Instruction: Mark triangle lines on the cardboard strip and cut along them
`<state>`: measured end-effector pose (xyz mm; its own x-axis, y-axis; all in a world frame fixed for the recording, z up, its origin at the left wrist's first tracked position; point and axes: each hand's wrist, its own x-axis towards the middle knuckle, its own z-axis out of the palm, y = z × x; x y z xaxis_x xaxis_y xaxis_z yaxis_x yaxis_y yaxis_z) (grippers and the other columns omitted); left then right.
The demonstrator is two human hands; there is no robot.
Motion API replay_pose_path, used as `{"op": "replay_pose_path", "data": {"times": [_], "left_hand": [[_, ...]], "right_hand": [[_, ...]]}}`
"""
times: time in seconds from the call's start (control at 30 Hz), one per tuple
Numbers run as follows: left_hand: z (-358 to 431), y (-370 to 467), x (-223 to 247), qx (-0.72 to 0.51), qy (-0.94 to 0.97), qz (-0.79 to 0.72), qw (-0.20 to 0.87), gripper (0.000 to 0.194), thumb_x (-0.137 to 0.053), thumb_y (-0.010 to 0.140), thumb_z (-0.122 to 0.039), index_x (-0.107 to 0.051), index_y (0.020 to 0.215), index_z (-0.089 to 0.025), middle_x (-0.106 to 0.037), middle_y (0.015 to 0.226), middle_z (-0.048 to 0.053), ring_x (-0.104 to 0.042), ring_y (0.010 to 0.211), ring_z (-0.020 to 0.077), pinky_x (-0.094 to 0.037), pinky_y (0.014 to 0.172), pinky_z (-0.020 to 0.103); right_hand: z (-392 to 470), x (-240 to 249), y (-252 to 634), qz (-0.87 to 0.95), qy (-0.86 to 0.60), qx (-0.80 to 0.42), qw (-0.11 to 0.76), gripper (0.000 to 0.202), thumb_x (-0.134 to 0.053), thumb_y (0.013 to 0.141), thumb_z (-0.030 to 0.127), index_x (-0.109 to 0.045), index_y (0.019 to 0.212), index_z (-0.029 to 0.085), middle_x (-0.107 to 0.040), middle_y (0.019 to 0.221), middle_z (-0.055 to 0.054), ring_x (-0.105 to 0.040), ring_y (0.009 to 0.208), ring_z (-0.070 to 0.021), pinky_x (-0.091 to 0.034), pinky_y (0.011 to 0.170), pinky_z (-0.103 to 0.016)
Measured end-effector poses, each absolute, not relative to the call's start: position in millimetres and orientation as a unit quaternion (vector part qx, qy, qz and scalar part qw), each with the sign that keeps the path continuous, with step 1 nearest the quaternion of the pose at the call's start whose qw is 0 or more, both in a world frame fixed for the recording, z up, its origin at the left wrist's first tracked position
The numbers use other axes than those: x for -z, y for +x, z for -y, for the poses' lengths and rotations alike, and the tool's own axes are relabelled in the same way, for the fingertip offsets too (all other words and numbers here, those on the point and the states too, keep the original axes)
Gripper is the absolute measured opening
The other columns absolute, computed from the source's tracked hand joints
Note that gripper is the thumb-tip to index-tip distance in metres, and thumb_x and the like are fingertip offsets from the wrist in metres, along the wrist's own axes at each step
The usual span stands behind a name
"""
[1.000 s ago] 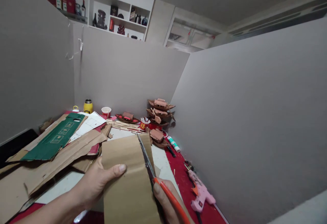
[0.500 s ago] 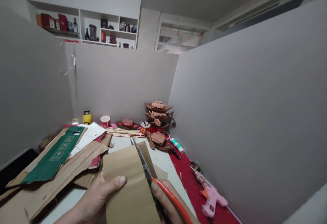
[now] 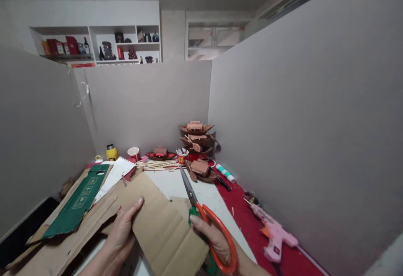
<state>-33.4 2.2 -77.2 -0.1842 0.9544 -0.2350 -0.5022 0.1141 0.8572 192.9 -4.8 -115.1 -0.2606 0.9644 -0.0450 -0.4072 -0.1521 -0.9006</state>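
A brown cardboard piece (image 3: 163,221) is tilted in front of me, its left edge pinched by my left hand (image 3: 121,227), thumb on top. My right hand (image 3: 214,236) grips scissors (image 3: 197,202) with one orange and one green handle. Their blades look closed and point up and away, just right of the cardboard and apart from its upper edge. Beneath, part of another cardboard piece (image 3: 182,204) lies on the white table surface (image 3: 166,182).
Cardboard scraps and a green printed piece (image 3: 83,196) lie left. Thin sticks (image 3: 157,165), a yellow jar (image 3: 111,152), cups and small model boats (image 3: 200,171) stand at the back. A pink glue gun (image 3: 273,232) rests on red cloth at right.
The scissors have come away from the cardboard, and their blades have closed. The cardboard has turned, its top now leaning left. The camera view has shifted.
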Motion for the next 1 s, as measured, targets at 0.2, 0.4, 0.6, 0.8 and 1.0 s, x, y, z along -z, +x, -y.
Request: {"op": "replay_pose_path", "data": {"times": [0.2, 0.4, 0.6, 0.8, 1.0], "left_hand": [[6, -26, 76, -0.602, 0.288, -0.450, 0.593, 0.042, -0.085, 0.070, -0.026, -0.066, 0.107, -0.016, -0.078, 0.090, 0.009, -0.075, 0.080, 0.0278, -0.059, 0.070, 0.035], [12, -24, 75, -0.565, 0.341, -0.427, 0.619, 0.043, -0.089, 0.067, -0.034, -0.069, 0.099, -0.015, -0.078, 0.088, 0.010, -0.074, 0.079, 0.0268, -0.058, 0.069, 0.033], [5, -29, 87, -0.503, 0.430, -0.432, 0.613, 0.034, -0.076, 0.083, -0.045, -0.067, 0.092, -0.013, -0.071, 0.078, 0.004, -0.067, 0.062, 0.0159, -0.054, 0.057, 0.027], [-19, -54, 105, -0.485, 0.557, -0.497, 0.456, 0.029, -0.059, 0.098, -0.038, -0.062, 0.118, -0.017, -0.065, 0.113, 0.007, -0.067, 0.090, 0.0205, -0.057, 0.077, 0.039], [-9, -51, 111, -0.391, 0.736, -0.459, 0.307, 0.021, -0.063, 0.095, -0.033, -0.066, 0.111, -0.019, -0.064, 0.122, 0.008, -0.061, 0.110, 0.0251, -0.049, 0.096, 0.048]], "right_hand": [[27, 90, 195, 0.566, -0.309, -0.643, 0.413, 0.034, -0.073, 0.076, 0.047, -0.063, 0.081, 0.015, -0.058, 0.070, 0.002, -0.052, 0.063, -0.0137, -0.044, 0.061, -0.025], [30, 93, 196, 0.562, -0.375, -0.575, 0.460, 0.031, -0.075, 0.073, 0.044, -0.058, 0.074, 0.018, -0.053, 0.062, 0.005, -0.047, 0.058, -0.0129, -0.039, 0.052, -0.023], [17, 98, 209, 0.486, -0.430, -0.487, 0.585, 0.033, -0.071, 0.078, 0.052, -0.063, 0.087, 0.021, -0.071, 0.079, -0.003, -0.065, 0.073, -0.0237, -0.052, 0.067, -0.032], [-13, 104, 231, 0.389, -0.477, -0.407, 0.675, 0.031, -0.068, 0.077, 0.050, -0.064, 0.091, 0.023, -0.076, 0.088, -0.007, -0.070, 0.078, -0.0288, -0.056, 0.069, -0.038], [-15, 105, 227, 0.370, -0.486, -0.402, 0.682, 0.024, -0.070, 0.076, 0.044, -0.066, 0.085, 0.022, -0.077, 0.081, -0.006, -0.072, 0.072, -0.0267, -0.057, 0.063, -0.036]]}}
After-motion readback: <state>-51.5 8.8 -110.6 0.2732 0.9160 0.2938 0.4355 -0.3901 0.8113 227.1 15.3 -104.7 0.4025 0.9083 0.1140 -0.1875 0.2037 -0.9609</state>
